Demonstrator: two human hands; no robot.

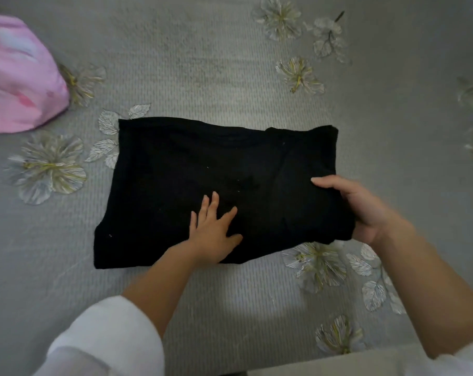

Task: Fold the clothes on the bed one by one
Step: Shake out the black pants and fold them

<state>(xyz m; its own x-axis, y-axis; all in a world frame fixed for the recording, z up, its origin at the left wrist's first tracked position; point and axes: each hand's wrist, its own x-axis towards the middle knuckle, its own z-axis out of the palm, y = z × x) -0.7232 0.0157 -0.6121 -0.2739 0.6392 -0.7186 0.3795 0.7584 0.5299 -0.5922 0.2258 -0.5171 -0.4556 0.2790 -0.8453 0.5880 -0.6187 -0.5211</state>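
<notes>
Right hand (pixel 365 210) pinches the right edge of the folded black garment (pixel 189 172), thumb on top. Left hand (pixel 216 234) flat on its near middle, fingers spread. Garment lies on a grey flowered bedspread (pixel 202 63); pink cloth (pixel 18 85) beyond its far-left corner.

One black garment (pixel 202 164) lies on one grey bedspread (pixel 202 63). Two hands meet the garment: one left hand (pixel 215 234) on its near part and one right hand (pixel 365 210) at its right edge. One pink cloth bundle (pixel 21 85) sits beyond the garment's left corner. At least seven printed flowers (pixel 45 166) surround the garment; those far right are too blurred to count.
</notes>
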